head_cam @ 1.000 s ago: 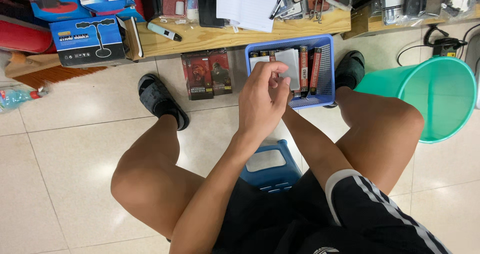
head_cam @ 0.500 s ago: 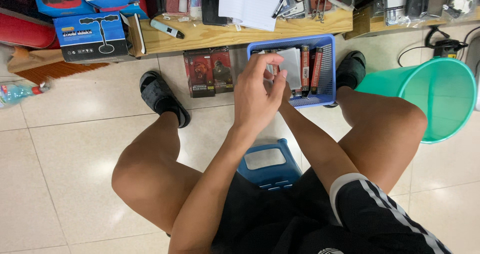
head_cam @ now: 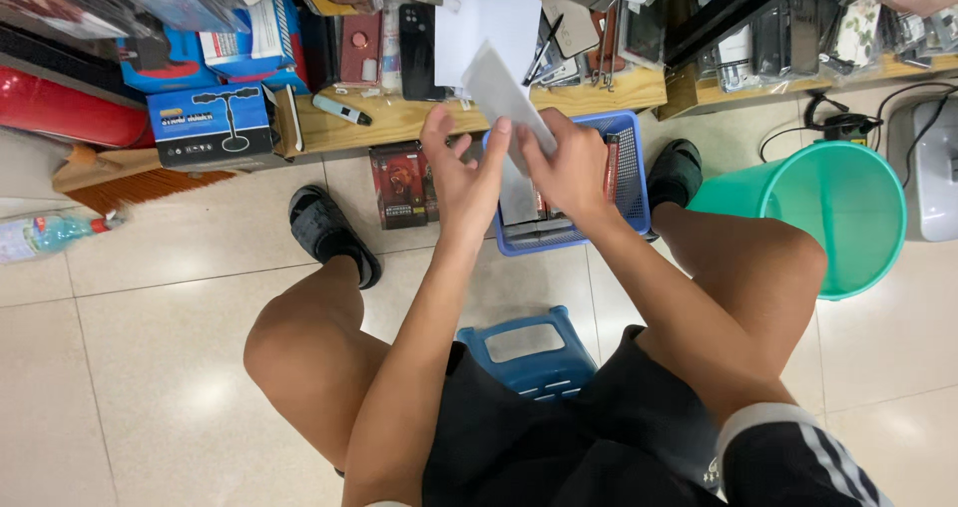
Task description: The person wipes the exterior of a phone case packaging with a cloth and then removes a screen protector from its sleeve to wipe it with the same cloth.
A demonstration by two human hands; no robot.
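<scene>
Both gripping a flat grey rectangular packet [head_cam: 504,93]: left hand [head_cam: 461,173] at its lower edge, right hand [head_cam: 571,163] alongside, above the blue plastic mesh basket [head_cam: 631,183] on the tiled floor.

Two hands [head_cam: 469,173] – one blue basket [head_cam: 631,168], one green bucket [head_cam: 848,208], two black sandals [head_cam: 329,233]

Black shorts [head_cam: 559,437] are worn, white stripes being seen on the leg at five o'clock; dark slide sandals [head_cam: 334,236] are worn; forearms are left bare.
</scene>
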